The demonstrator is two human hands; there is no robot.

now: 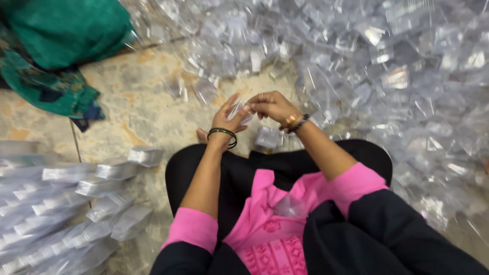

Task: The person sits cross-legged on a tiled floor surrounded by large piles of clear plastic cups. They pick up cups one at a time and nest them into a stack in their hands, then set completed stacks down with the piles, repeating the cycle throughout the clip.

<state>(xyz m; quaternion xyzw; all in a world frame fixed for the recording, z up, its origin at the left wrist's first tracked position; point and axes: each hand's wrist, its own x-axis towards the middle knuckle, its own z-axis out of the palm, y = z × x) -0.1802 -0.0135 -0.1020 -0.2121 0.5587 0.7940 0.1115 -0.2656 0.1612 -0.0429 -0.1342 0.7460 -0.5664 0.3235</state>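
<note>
Both hands meet over the lap: left hand (227, 118) and right hand (270, 106) each pinch one clear plastic pouch (237, 109), held up between them, apart from the loose pile (387, 76) far right.

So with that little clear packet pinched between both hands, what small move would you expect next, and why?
Probably the left hand carries the clear packet down to the stacked rows on the person's left. Both hands, the right hand included, hold it over the lap, loose packets lie heaped ahead and to the right, and tidy stacks already sit on the left. Only a guess, though.
</note>
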